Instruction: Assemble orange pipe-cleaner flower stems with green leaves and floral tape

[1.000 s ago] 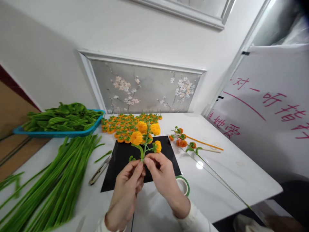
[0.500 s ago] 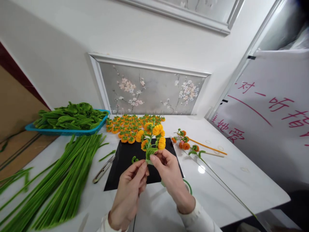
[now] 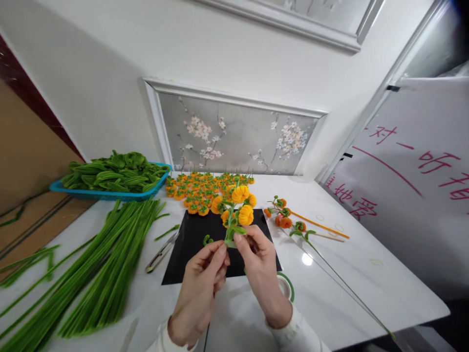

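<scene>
Both my hands pinch the green stem of a pipe-cleaner flower sprig [image 3: 237, 210] with yellow-orange blooms, held upright above a black mat [image 3: 190, 254]. My left hand [image 3: 203, 283] grips the stem from the left, thumb and forefinger closed. On the stem's right side my right hand [image 3: 258, 264] pinches it just under the leaves. A roll of green tape [image 3: 286, 286] lies by my right wrist.
A heap of small orange flowers [image 3: 198, 193] sits behind the mat. Long green pipe cleaners [image 3: 98, 278] lie at the left beside a blue tray [image 3: 110, 194] of green leaves. Snips [image 3: 161, 252] rest left of the mat. Another flower sprig on wire [image 3: 293, 227] lies to the right.
The sprig has been turned in my fingers, so its blooms now bunch closer together. My head has shifted, moving the whole scene slightly right and down.
</scene>
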A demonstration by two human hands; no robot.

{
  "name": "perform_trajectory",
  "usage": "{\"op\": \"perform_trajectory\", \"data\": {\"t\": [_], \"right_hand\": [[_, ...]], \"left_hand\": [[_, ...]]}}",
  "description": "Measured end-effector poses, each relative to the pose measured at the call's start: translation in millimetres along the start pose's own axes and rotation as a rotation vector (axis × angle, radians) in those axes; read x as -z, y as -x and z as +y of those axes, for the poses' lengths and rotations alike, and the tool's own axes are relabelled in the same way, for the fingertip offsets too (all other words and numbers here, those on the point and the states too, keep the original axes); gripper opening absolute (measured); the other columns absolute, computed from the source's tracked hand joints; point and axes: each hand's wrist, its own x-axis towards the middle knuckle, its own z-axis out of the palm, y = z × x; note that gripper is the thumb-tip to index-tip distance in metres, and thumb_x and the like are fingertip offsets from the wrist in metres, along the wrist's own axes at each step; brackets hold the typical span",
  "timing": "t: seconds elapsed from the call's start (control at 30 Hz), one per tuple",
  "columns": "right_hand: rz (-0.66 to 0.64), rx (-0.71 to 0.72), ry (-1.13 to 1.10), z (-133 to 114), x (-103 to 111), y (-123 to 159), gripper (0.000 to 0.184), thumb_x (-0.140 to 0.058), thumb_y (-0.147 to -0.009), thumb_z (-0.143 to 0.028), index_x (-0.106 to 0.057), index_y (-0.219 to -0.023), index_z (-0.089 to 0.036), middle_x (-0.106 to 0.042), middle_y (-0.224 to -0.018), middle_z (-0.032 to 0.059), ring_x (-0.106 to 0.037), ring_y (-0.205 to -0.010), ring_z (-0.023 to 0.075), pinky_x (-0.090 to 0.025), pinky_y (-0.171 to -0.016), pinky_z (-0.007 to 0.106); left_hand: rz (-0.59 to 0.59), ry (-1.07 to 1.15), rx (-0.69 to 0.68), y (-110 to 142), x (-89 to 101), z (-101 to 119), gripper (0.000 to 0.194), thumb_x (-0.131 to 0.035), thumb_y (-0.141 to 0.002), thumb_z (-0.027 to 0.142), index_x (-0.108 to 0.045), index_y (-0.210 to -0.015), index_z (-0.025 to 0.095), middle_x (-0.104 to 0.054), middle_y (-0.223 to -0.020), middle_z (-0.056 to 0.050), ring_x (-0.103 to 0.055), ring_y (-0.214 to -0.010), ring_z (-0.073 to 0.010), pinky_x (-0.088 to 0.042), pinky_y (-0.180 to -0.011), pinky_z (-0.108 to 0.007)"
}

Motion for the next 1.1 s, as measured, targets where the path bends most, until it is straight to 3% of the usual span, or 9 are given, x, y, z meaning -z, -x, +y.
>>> {"op": "perform_trajectory", "data": {"t": [0.17, 0.27, 0.43, 0.63, 0.83, 0.97, 1.1], "right_hand": [[0.158, 0.098, -0.006, 3, -4, 6, 0.015, -0.052, -0.087, -0.034, -0.056, -0.089, -0.020, -0.051, -0.079, 0.0011, -0.047, -0.068, 0.0130, -0.040, -0.059, 0.024], [0.188, 0.124, -0.009, 9, -5, 9, 0.013, -0.051, -0.088, -0.033, -0.055, -0.088, -0.020, -0.049, -0.077, 0.0006, -0.046, -0.067, 0.0125, -0.040, -0.059, 0.023], [0.151, 0.167, -0.043, 12, -4, 13, 0.009, -0.051, -0.089, -0.028, -0.055, -0.084, -0.021, -0.045, -0.074, -0.0009, -0.045, -0.065, 0.0116, -0.039, -0.058, 0.023], [0.088, 0.207, -0.021, 10, -3, 18, 0.012, -0.050, -0.089, -0.028, -0.057, -0.084, -0.020, -0.048, -0.077, 0.0008, -0.048, -0.067, 0.0125, -0.041, -0.060, 0.024], [0.053, 0.175, -0.132, 1, -7, 15, 0.007, -0.054, -0.088, -0.024, -0.059, -0.084, -0.021, -0.048, -0.075, -0.0005, -0.048, -0.067, 0.0112, -0.041, -0.059, 0.023], [-0.017, 0.144, -0.203, -1, -5, 14, 0.005, -0.057, -0.086, -0.020, -0.058, -0.081, -0.020, -0.047, -0.075, -0.0016, -0.048, -0.065, 0.0099, -0.040, -0.058, 0.022], [0.014, 0.130, -0.211, 7, -6, 22, 0.005, -0.056, -0.087, -0.020, -0.059, -0.084, -0.021, -0.046, -0.074, -0.0026, -0.046, -0.064, 0.0090, -0.038, -0.057, 0.022]], "left_hand": [[-0.040, 0.058, 0.002, 2, 0.2, 2, 0.025, -0.070, -0.074, 0.038, -0.062, -0.073, 0.015, -0.047, -0.059, 0.005, -0.023, -0.043, -0.0011, -0.017, -0.037, -0.014], [-0.007, 0.066, 0.015, 1, 0.3, 2, 0.026, -0.075, -0.069, 0.038, -0.061, -0.073, 0.016, -0.039, -0.052, 0.008, -0.021, -0.042, -0.0014, -0.016, -0.037, -0.013], [0.003, 0.017, 0.014, 0, -0.4, 5, 0.024, -0.073, -0.072, 0.036, -0.058, -0.072, 0.017, -0.038, -0.049, 0.009, -0.020, -0.039, -0.0011, -0.014, -0.036, -0.014], [-0.067, 0.033, -0.001, 2, -0.4, 8, 0.024, -0.064, -0.080, 0.034, -0.051, -0.069, 0.017, -0.041, -0.052, 0.008, -0.019, -0.039, -0.0007, -0.014, -0.038, -0.015], [-0.142, 0.033, -0.003, 2, -2.1, 8, 0.030, -0.059, -0.084, 0.035, -0.048, -0.064, 0.015, -0.043, -0.054, 0.006, -0.021, -0.039, -0.0012, -0.014, -0.038, -0.016], [-0.146, 0.060, 0.052, 3, -5.0, 8, 0.030, -0.058, -0.085, 0.036, -0.049, -0.066, 0.015, -0.041, -0.057, 0.007, -0.017, -0.042, -0.0021, -0.015, -0.038, -0.014], [-0.141, 0.219, 0.124, 3, -5.7, 8, 0.033, -0.060, -0.081, 0.045, -0.052, -0.070, 0.015, -0.039, -0.055, 0.008, -0.013, -0.042, -0.0023, -0.013, -0.035, -0.013]]}}
